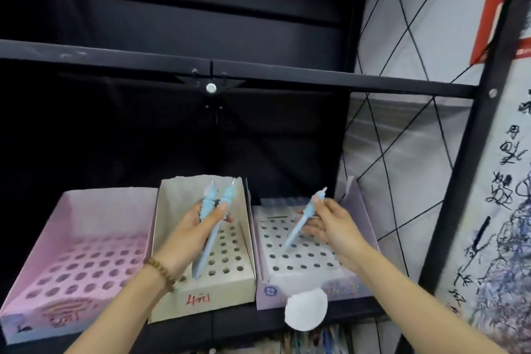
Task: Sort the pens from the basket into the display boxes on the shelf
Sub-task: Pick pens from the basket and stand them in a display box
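In right hand (330, 224), one blue pen (297, 227)

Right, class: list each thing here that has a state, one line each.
left hand, grips the pen pair
right hand, pinches the single pen
single pen, tilted, tip down over lilac box
pink box, holes empty
beige box, visible holes empty
lilac box, visible holes empty

On the dark shelf (218, 325), side by side: a pink display box (94, 210) at left, a beige display box (178, 204) in the middle, a lilac display box (344, 292) at right. Holed inserts in all three.
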Demonstrator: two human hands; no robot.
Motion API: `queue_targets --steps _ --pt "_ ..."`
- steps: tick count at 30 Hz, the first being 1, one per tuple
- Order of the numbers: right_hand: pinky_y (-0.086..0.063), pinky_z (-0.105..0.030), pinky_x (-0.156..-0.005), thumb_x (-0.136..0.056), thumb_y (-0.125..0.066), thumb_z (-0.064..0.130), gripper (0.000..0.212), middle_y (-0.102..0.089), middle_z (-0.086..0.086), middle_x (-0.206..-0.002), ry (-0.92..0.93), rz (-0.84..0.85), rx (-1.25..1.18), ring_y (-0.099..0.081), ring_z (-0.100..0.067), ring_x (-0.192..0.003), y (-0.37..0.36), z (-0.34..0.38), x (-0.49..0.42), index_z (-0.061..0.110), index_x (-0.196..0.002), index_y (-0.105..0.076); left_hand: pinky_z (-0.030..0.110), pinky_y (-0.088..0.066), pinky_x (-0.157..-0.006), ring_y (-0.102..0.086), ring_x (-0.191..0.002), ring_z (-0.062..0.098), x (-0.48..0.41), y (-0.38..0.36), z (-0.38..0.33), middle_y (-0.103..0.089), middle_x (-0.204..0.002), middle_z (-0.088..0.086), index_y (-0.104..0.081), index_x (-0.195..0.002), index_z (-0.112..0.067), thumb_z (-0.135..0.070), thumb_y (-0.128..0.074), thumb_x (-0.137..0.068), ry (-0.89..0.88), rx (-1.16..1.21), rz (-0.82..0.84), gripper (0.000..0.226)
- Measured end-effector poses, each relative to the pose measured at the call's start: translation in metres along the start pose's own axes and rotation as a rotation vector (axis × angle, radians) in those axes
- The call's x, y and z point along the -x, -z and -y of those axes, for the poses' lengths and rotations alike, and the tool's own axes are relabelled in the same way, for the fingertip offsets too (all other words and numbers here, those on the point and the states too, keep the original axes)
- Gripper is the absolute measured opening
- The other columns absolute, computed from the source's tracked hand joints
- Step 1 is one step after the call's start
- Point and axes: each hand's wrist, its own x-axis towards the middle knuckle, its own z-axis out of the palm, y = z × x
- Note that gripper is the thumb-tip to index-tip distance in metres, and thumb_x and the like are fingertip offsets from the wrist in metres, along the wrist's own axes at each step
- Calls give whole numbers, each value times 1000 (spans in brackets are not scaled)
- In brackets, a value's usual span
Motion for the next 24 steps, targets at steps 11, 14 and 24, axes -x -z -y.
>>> queue_targets --steps 11,14,24 --pt "-57 -21 -60 -95 -54 16 8 -63 -10 -83 175 -50 19 -65 -18 -76 -46 -13 -89 14 -88 -53 18 -45 -52 -45 -48 4 -20 8 34 -48 -56 -11 -71 -77 -28 -64 -54 -69 98 203 -19 40" --pt "-57 -23 -60 -93 -57 17 9 -63 -6 -76 195 -29 93 -66 -10 -66 -47 -25 -94 14 -86 -55 18 -46 -55 -47 -52 5 -20 6 35 -51 -62 -6 -72 -77 -28 -64 -55 -68 108 241 -20 41" --pt "-58 -31 -72 -90 -62 19 5 -68 1 -72 154 130 144 -69 -14 -75 -48 -41 -85 15 -89 -60 18 -45 -52 -46 -51 4 -24 -13 26 -55 -66 -6 -73 -77 -26 -57 -57 -70 114 309 -30 35"
